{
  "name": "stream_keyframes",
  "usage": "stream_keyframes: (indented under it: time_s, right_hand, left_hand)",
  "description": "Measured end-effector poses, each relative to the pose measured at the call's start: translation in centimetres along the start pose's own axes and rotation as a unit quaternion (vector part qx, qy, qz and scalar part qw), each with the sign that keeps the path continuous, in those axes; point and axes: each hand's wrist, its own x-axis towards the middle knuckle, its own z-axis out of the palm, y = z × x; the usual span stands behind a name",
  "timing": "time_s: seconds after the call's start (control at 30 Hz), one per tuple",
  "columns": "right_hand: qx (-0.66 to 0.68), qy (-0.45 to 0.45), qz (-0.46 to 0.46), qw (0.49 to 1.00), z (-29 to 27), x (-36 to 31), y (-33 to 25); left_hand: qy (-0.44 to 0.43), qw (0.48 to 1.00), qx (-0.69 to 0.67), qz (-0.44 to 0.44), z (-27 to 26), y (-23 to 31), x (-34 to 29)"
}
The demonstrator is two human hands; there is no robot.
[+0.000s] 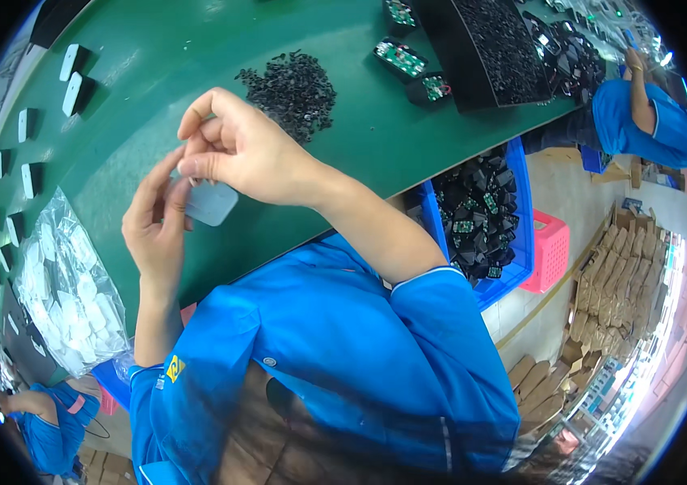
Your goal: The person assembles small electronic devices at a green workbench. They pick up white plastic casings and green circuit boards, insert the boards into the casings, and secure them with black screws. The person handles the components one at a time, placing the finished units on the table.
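Observation:
Over the green table, my two hands meet at the fingertips. My left hand is closed on a pale plastic cover, a flat rounded rectangle that sticks out to the right of the thumb. Just above it, my right hand has thumb and fingers pinched together beside the left fingertips. What the pinch holds, if anything, is too small to make out. A heap of small black parts lies on the table right behind my right hand.
A clear bag of white covers lies at the left, with several white-and-black cases beyond it. Open cases with green boards and a black bin stand at the far right. A blue crate sits below the table edge. Co-workers are at both sides.

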Motion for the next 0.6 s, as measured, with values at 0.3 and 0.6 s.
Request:
stream_keyframes:
  time_s: [0.3,0.6]
  right_hand:
    - [0.043,-0.074,0.076,0.993,0.4,-0.2,-0.3]
    - [0.051,0.007,0.080,0.995,1.8,-0.5,-0.2]
  left_hand:
    - [-0.001,1.000,-0.015,0.020,-0.6,0.0,-0.8]
    - [-0.002,0.996,-0.007,0.084,-0.9,-0.5,-0.6]
